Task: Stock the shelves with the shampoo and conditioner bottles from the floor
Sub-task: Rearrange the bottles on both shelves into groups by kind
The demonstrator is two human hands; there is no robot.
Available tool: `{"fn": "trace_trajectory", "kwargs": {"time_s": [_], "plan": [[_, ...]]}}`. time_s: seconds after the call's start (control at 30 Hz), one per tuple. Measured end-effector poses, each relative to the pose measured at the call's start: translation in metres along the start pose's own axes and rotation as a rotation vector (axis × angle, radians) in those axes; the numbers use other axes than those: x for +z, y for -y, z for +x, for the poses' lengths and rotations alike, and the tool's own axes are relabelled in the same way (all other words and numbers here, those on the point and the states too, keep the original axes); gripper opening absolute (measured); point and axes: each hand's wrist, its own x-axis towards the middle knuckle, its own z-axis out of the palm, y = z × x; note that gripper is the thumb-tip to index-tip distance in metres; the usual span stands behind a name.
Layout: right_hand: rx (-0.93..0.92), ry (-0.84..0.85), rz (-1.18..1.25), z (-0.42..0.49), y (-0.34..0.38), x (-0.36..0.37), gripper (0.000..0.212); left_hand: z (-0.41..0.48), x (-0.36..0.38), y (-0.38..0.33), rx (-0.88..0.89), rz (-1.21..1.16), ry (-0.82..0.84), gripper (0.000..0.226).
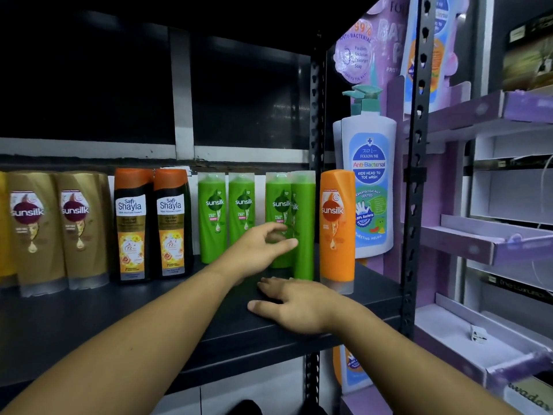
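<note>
A black shelf [119,324] carried a row of upright bottles along its back edge. From the left stood two gold bottles [33,229], then two black bottles [131,223] with orange caps, then four green bottles [212,217], and a single orange bottle [336,229] at the right end. The two green bottles furthest right stood touching. The nearer one [304,211] was turned sideways and covered part of its neighbour's label.

The left hand [263,247] was stretched out in front of that green pair, low against their bodies and blurred. Its grip was loosely open, with fingers gently curved and thumb pointing right, and it held nothing. Whether the fingertips touched a bottle could not be told.

The right hand [296,307] lay palm down on the bare front of the shelf, just before the green pair and the orange bottle. Its grip was open and flat, with fingers spread, and it held nothing.

Right of the rack's black post [414,205], a tall white pump bottle [369,187] with a teal top showed against a purple display [478,244] of cardboard trays
</note>
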Motion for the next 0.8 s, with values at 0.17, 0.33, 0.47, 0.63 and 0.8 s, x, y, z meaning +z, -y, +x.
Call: {"fn": "trace_trajectory", "kwargs": {"time_s": [0.17,0.33,0.47,0.63,0.8], "plan": [[-0.008,-0.025,0.009,0.004,-0.006,0.004,0.079,0.022,0.017,-0.007,-0.086,0.009,0.114,0.131],[-0.008,-0.067,0.055,0.007,-0.010,0.006,0.084,0.034,0.027,-0.003,-0.064,0.005,0.070,0.120],[-0.006,-0.130,0.153,0.003,-0.013,0.007,0.082,0.029,0.022,-0.004,-0.043,0.042,0.038,0.108],[-0.088,-0.282,0.366,-0.010,-0.017,0.003,0.043,0.011,-0.009,-0.001,-0.019,0.146,0.036,0.106],[-0.057,-0.284,0.421,-0.007,-0.016,0.000,0.030,-0.011,-0.052,0.015,-0.069,0.264,-0.086,0.109]]}}
